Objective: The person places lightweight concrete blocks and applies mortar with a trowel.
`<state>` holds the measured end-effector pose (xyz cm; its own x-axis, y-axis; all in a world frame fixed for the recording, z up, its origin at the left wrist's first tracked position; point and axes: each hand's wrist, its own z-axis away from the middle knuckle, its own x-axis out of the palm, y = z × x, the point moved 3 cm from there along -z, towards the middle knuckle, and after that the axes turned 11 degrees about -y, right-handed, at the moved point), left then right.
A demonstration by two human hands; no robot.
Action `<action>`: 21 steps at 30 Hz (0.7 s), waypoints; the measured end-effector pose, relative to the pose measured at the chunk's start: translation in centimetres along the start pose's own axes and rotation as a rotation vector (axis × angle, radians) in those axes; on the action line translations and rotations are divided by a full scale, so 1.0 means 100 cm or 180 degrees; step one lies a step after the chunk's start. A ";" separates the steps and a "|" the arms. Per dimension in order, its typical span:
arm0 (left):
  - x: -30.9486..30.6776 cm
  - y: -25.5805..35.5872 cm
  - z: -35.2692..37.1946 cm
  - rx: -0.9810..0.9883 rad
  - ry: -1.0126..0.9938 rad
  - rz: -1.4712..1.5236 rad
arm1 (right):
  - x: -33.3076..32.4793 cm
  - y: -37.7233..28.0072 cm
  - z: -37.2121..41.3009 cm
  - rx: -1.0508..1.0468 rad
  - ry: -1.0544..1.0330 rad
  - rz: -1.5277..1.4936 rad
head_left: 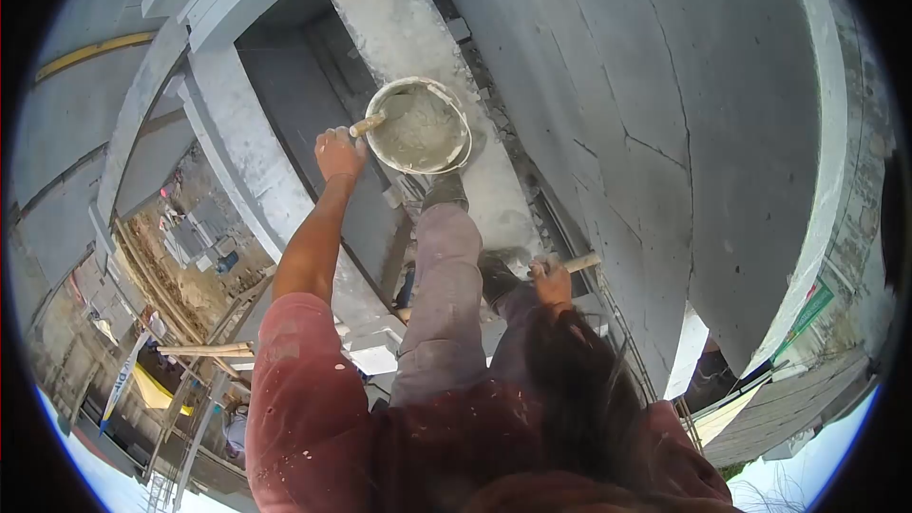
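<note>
A round bucket (377, 154) of wet grey mortar (425, 123) stands on a concrete ledge, its wire handle lying along the right rim. A wooden tool handle (367, 124) sticks out over the bucket's left rim; its other end is hidden in the mortar. My left hand (340, 154) is just left of the bucket, fingers curled, right below the end of that handle. I cannot tell what this hand grips. Lower right, beside my knee, my right hand (549, 282) is closed around a wooden pole (582, 262).
The concrete ledge (380, 0) runs up between a deep recess (304, 66) and a cracked grey wall (646, 85). My boots and legs are below the bucket. Down at left are scaffold poles (204, 351), a yellow cloth (157, 388) and rubble-strewn ground far below.
</note>
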<state>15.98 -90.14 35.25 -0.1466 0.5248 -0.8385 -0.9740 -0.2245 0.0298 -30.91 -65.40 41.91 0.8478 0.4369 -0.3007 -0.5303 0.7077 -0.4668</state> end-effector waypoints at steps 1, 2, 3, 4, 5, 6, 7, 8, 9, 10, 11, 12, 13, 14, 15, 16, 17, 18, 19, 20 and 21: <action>-0.001 0.030 -0.012 0.0669 -0.0265 -0.0164 | 0.010 -0.013 -0.016 0.0049 -0.0011 0.0019; 0.031 0.056 -0.019 0.0899 -0.1013 0.0046 | 0.027 -0.006 -0.026 -0.0209 0.0055 0.0091; 0.074 0.082 -0.022 0.1140 -0.1743 0.0244 | 0.036 -0.010 -0.031 0.0026 -0.0221 0.0274; 0.108 0.111 -0.014 0.1422 -0.1758 0.0552 | 0.044 -0.023 -0.037 0.0243 -0.0455 0.0422; 0.161 0.134 -0.013 0.1246 -0.1774 0.1072 | 0.029 -0.100 -0.008 0.0302 -0.0117 -0.0286; 0.160 0.162 -0.007 0.0811 -0.2454 0.1171 | 0.020 -0.126 -0.004 0.0420 -0.0342 0.0193; 0.188 0.175 -0.003 0.0859 -0.2299 0.1452 | 0.009 -0.146 0.015 0.0054 -0.0172 -0.0402; 0.205 0.184 -0.001 0.0824 -0.2602 0.1424 | 0.017 -0.122 0.014 -0.0011 0.0078 -0.0400; 0.197 0.191 0.009 0.1066 -0.2084 0.1001 | 0.041 -0.085 0.003 -0.0462 -0.0297 0.0927; 0.166 0.197 0.013 0.0817 -0.2118 0.0926 | 0.053 -0.065 -0.002 -0.0862 -0.0722 0.2272; 0.134 0.192 0.022 0.0508 -0.2153 0.0835 | 0.040 -0.068 0.008 -0.0899 -0.0640 0.2269; 0.130 0.183 0.026 0.0529 -0.2077 0.0784 | 0.016 -0.069 0.026 -0.0321 -0.0162 0.0400; 0.132 0.160 0.021 0.0027 -0.1239 0.0927 | 0.004 -0.060 0.047 0.0246 0.0260 -0.1518; 0.126 0.132 0.013 -0.0433 -0.0352 0.1064 | -0.008 -0.065 0.066 0.0138 0.0696 -0.0694; 0.111 0.110 0.001 -0.0445 -0.0853 0.2066 | -0.022 -0.070 0.079 0.0001 0.1161 0.0120; 0.093 0.091 -0.011 -0.0409 -0.1361 0.3059 | -0.023 -0.048 0.087 0.0063 0.1194 -0.0131; 0.084 0.093 -0.016 -0.0551 -0.1475 0.3037 | -0.022 -0.028 0.086 0.0110 0.1218 -0.0380; 0.074 0.113 -0.005 -0.0396 -0.0881 0.2833 | -0.017 -0.003 0.081 0.0255 0.1150 -0.0757; 0.060 0.133 0.018 -0.0413 -0.0622 0.2784 | -0.010 0.011 0.081 0.0452 0.1022 -0.1099; 0.037 0.149 0.047 -0.0592 -0.0915 0.2836 | -0.007 0.010 0.083 0.0397 0.0981 -0.1159; 0.016 0.165 0.074 -0.0769 -0.1225 0.2882 | -0.004 0.006 0.088 0.0487 0.0819 -0.0899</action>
<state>-1.63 -86.93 38.45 -0.9000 0.2942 -0.3215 -0.4141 -0.8071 0.4208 -31.48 -60.28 49.07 0.9197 0.0740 -0.3857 -0.2530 0.8628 -0.4377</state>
